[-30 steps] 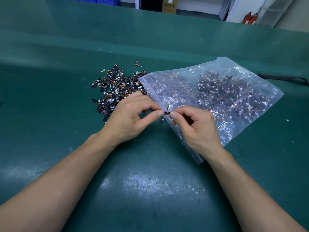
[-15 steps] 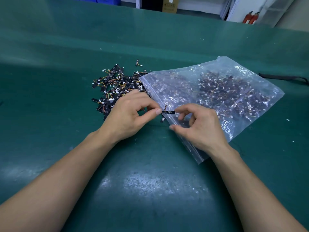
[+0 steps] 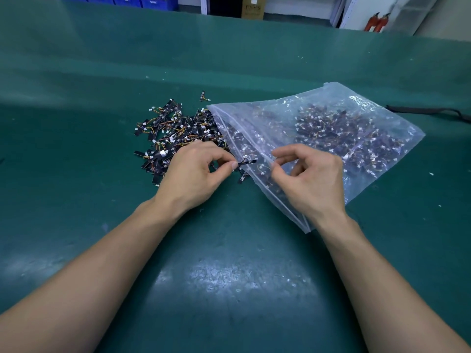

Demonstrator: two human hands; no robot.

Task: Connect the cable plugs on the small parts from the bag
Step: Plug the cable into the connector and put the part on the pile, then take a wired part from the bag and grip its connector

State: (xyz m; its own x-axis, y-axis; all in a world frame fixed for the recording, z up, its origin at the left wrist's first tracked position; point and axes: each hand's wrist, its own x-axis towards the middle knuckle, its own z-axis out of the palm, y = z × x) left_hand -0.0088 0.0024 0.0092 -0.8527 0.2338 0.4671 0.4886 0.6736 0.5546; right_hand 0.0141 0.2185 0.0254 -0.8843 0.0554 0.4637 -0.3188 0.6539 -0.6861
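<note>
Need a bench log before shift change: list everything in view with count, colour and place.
table mat: one, green, under everything.
bag: one, clear plastic, right of centre, mouth facing left.
bagged parts: many, black with white plugs, inside the bag.
loose parts: a pile, black with white plugs, left of the bag mouth.
held part: one, black, at the bag mouth.
strap: one, black, far right.
extinguishers: two, red, background right.
bins: several, blue, background left.
left hand: fingers pinch the held part.
right hand: fingers loosely curled beside it, holding nothing.

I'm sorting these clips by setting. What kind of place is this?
Probably an electronics assembly workshop: a green bench mat, a clear bag of small wired parts, a loose pile of them beside it, and blue bins behind.
</note>
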